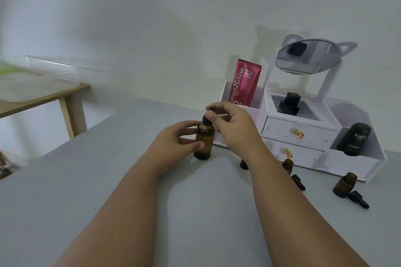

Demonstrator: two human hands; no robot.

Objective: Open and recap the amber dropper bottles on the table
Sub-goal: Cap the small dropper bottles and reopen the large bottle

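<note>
An amber dropper bottle (203,144) stands upright on the grey table (86,180). My left hand (175,138) grips its body from the left. My right hand (232,123) pinches its black dropper cap (207,118) at the top of the neck. To the right stand two smaller amber bottles without caps, one (288,165) beside my right forearm and one (344,185) further right. A black dropper cap (298,182) lies by the first and another (358,200) by the second. A third small bottle (244,164) is mostly hidden behind my right wrist.
A white vanity organiser (303,134) with drawers and a tilted mirror (309,57) stands at the back right, holding a red tube (244,83), a black bottle (353,139) and a black cube-capped item (289,104). A wooden side table (39,104) with a clear tub is at left.
</note>
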